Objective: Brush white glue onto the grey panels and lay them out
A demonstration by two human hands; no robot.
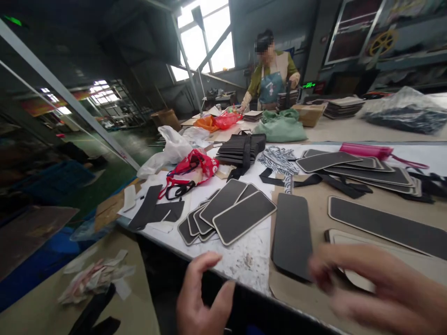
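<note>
Black and unbordered, one panel (292, 232) lies on the counter (240, 267). By its near right corner, the right hand (391, 284) blurs, half-curled, any hold unclear; nearer-left of it, the left hand (199, 312) gapes, empty. Left of the panel, loosely fanned boards (244, 216) could slide if knocked.

white print (213, 162) on red bag (190, 164), markings (270, 86) on blue apron (274, 95), lit green sign (308, 85) in background, none readable
</note>
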